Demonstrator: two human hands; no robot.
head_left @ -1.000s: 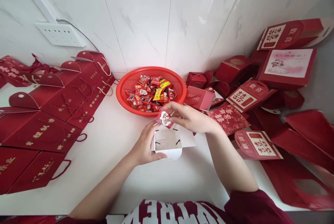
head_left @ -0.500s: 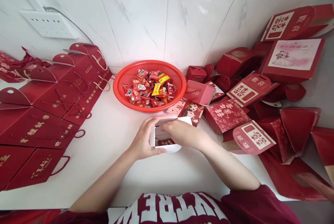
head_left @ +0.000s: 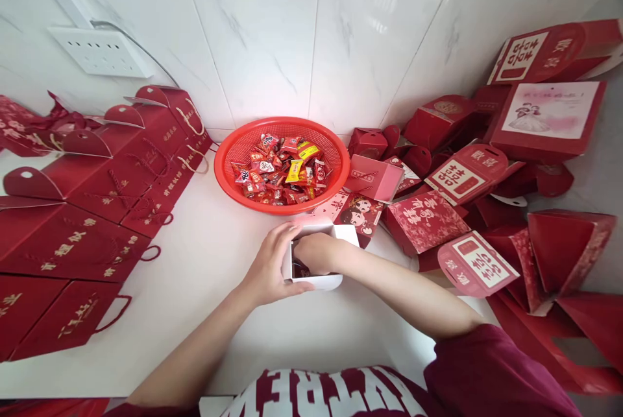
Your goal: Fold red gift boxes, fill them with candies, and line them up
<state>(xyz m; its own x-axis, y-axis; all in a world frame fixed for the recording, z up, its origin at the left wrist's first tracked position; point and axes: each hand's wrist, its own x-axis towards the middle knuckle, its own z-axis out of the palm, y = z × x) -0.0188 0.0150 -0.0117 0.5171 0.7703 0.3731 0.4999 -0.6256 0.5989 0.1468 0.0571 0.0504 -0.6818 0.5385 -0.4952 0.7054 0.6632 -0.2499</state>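
A small gift box [head_left: 318, 282] with white inner walls stands with its top open in front of me. My left hand [head_left: 272, 268] grips its left side, the thumb along the near wall and the fingers at the far left edge. Into the box reaches my right hand [head_left: 318, 253], its fingers hidden inside, so I cannot make out whether they hold anything. Something dark red shows at the bottom beside them. Just beyond stands a red plastic basket [head_left: 224, 174] holding many wrapped candies [head_left: 287, 170] in red and yellow.
Red boxes with rope handles [head_left: 117, 177] stand in rows on the left. A loose pile of red gift boxes [head_left: 428, 219] fills the right side. Behind the white table [head_left: 195, 313] is a tiled wall [head_left: 267, 34] with a power socket panel [head_left: 100, 52].
My right hand has gone deeper into the box, and its fingers have dropped out of sight. The left hand keeps its hold. The whole view has shifted slightly.
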